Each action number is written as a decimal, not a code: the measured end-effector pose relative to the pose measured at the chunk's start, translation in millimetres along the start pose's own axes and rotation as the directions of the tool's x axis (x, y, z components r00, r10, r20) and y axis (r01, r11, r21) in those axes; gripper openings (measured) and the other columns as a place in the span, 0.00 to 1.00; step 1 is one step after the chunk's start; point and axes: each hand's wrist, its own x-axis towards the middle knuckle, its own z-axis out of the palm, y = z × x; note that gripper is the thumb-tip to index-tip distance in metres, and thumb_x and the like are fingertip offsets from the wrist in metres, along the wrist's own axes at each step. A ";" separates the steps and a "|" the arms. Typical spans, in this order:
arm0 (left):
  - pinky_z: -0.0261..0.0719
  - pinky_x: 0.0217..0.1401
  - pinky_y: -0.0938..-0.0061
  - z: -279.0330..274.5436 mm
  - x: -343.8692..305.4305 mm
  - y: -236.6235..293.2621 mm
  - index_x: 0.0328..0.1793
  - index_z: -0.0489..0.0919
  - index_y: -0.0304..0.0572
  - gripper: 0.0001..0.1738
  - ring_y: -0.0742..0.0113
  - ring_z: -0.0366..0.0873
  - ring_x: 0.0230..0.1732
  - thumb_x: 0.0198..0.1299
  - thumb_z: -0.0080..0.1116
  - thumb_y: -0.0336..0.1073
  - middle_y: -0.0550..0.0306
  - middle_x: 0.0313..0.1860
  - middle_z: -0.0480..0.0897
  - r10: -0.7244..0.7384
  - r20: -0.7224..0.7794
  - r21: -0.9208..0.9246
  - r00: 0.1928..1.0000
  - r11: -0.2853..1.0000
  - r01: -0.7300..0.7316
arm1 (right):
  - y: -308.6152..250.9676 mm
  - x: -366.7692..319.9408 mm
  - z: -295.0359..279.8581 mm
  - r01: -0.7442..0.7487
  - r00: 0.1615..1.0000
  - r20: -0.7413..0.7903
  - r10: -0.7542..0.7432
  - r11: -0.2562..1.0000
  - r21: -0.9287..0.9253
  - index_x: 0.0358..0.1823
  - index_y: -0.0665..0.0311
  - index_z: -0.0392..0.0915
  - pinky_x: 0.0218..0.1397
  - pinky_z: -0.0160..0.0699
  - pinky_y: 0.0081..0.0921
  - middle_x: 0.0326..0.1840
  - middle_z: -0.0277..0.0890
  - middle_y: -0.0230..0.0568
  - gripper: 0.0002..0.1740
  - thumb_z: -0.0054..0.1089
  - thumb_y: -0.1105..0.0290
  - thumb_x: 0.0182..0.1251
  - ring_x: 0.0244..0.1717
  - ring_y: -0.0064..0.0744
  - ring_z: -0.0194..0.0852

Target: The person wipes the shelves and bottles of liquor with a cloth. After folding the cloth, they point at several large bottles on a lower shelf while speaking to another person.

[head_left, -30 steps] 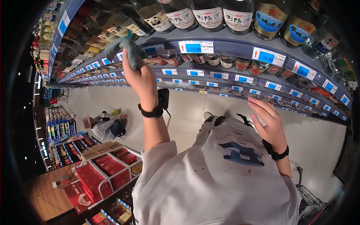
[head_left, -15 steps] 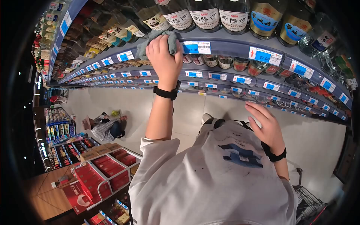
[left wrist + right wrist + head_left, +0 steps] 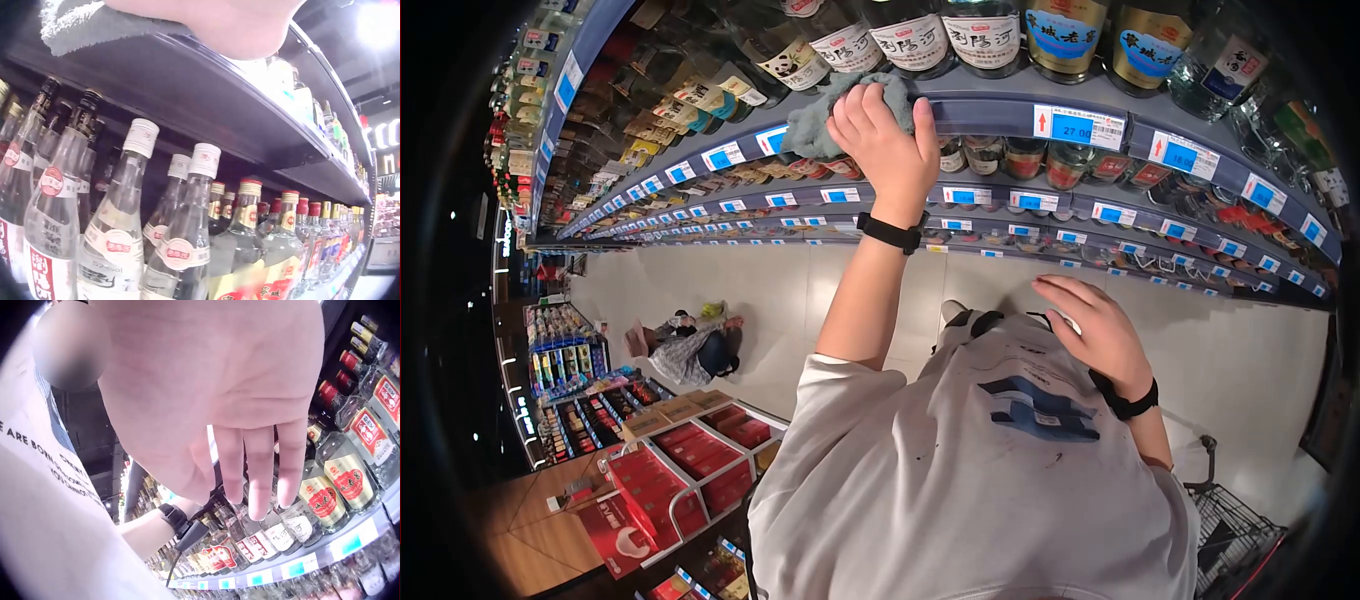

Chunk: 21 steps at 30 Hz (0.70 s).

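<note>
In the head view, my left hand (image 3: 883, 150) holds a grey cloth (image 3: 815, 125) against the front edge of a shelf (image 3: 990, 113), its fingers bent over the cloth and its thumb out to the right. The cloth (image 3: 106, 28) and the heel of that hand (image 3: 237, 25) show at the top of the left wrist view, above a lower row of bottles. White-labelled bottles (image 3: 913, 43) stand just behind the cloth. My right hand (image 3: 1095, 330) hangs in front of my shirt, fingers loosely extended and holding nothing; its palm (image 3: 212, 375) fills much of the right wrist view.
Glass bottles with gold and blue labels (image 3: 1062, 40) stand further right on the shelf, above price tags (image 3: 1078, 127). More shelves run below. A person (image 3: 690, 350) is low on the floor at left, near red boxes (image 3: 650, 500). A wire cart (image 3: 1230, 520) is at lower right.
My left hand has brought the cloth down onto the shelf edge and moved it right, over where the 13.90 tag showed. My right hand has stayed nearly in place.
</note>
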 end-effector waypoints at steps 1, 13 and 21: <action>0.52 0.76 0.40 1.0 0.2 7.7 0.64 0.71 0.28 0.31 0.38 0.63 0.69 0.72 0.56 0.52 0.39 0.64 0.72 -0.011 0.022 -0.013 1.000 1.000 0.012 | 0.7 -2.0 -0.4 -0.002 1.000 -0.003 0.002 1.000 -0.003 0.64 0.58 0.81 0.61 0.82 0.39 0.66 0.81 0.37 0.20 0.62 0.72 0.71 0.59 0.46 0.82; 0.50 0.77 0.36 14.8 -5.2 79.7 0.67 0.67 0.27 0.35 0.36 0.59 0.72 0.71 0.57 0.54 0.37 0.67 0.68 -0.015 0.095 0.000 0.995 1.000 0.015 | 10.9 -25.5 -5.7 -0.035 0.999 -0.006 0.035 0.999 -0.010 0.62 0.57 0.82 0.61 0.83 0.39 0.63 0.82 0.39 0.19 0.63 0.71 0.70 0.58 0.48 0.82; 0.49 0.79 0.35 21.6 -15.2 100.4 0.72 0.63 0.27 0.37 0.36 0.57 0.74 0.69 0.61 0.49 0.37 0.70 0.64 0.030 0.096 -0.047 0.995 0.999 -0.026 | 14.6 -35.7 -10.7 -0.092 0.996 0.010 0.092 0.996 -0.004 0.63 0.57 0.81 0.63 0.82 0.40 0.62 0.82 0.41 0.19 0.62 0.71 0.71 0.59 0.49 0.82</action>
